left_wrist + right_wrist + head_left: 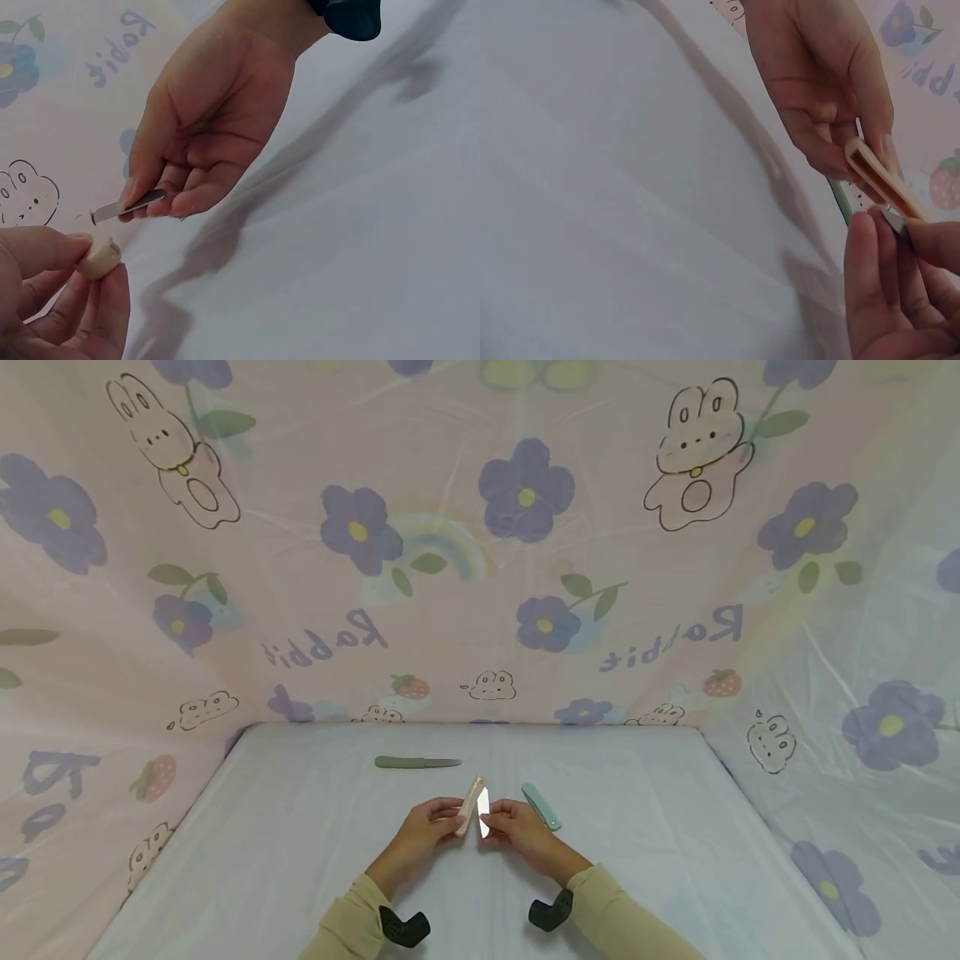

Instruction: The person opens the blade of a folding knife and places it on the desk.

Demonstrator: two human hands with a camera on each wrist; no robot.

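Note:
A folding knife with a cream handle is partly unfolded between the hands, its hinge end pointing away. My left hand grips the handle between thumb and fingers. With thumb and fingertips, my right hand pinches the shiny blade, which stands at a narrow angle to the handle. The right wrist view shows the long slot in the cream handle facing the blade tip. Just beyond the right hand lies a mint-green folding knife, partly covered by that hand.
A green-handled paring knife lies farther back, its blade pointing right. White cloth covers the table. Patterned curtains with flowers and rabbits rise at the back and both sides. Each wrist wears a black device.

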